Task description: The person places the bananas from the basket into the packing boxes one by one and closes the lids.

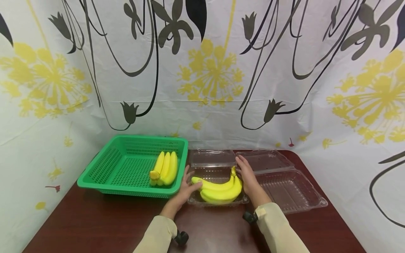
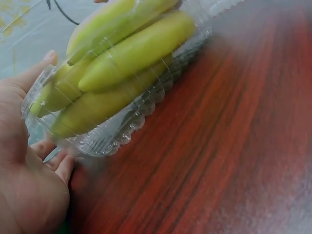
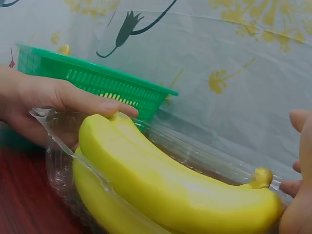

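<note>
Gently cup the clear plastic box of curved yellow bananas, likely light but flimsy, by its 2 ends, right of the green plastic basket, with unclenched left hand and right hand.

basket: 1 | clear containers: 2 | banana bunches: 2

I'm seeing smooth bananas in a glossy clear-plastic box; a plastic basket is covering the glossy wood-grained surface's far left corner.
</note>
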Action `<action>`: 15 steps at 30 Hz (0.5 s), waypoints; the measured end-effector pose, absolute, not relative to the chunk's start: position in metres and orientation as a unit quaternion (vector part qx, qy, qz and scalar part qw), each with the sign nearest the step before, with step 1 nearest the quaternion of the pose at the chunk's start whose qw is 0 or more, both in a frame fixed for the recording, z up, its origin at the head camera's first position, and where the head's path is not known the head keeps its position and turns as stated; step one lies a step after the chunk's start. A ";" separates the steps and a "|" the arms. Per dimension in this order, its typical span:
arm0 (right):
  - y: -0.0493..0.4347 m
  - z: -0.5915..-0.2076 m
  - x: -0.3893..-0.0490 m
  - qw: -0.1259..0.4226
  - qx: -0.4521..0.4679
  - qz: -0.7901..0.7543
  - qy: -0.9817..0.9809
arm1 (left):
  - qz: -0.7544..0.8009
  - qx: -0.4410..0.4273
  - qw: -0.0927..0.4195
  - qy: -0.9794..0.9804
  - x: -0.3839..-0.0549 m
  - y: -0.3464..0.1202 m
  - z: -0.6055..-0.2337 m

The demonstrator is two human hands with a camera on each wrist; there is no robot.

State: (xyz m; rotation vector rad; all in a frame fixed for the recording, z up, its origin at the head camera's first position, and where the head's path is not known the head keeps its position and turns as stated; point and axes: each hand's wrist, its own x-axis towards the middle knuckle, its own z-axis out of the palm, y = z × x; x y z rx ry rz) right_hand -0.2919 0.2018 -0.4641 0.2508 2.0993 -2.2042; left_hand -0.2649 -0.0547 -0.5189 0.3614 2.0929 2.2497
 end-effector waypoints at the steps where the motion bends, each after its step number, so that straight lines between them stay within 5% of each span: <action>1: 0.202 -0.465 -0.291 0.037 0.082 -0.727 0.681 | 0.727 0.119 0.022 0.676 -0.265 -0.055 -0.519; 15: 0.202 -0.467 -0.279 -0.037 0.069 -0.792 0.605 | 0.715 0.131 0.008 0.687 -0.262 -0.052 -0.520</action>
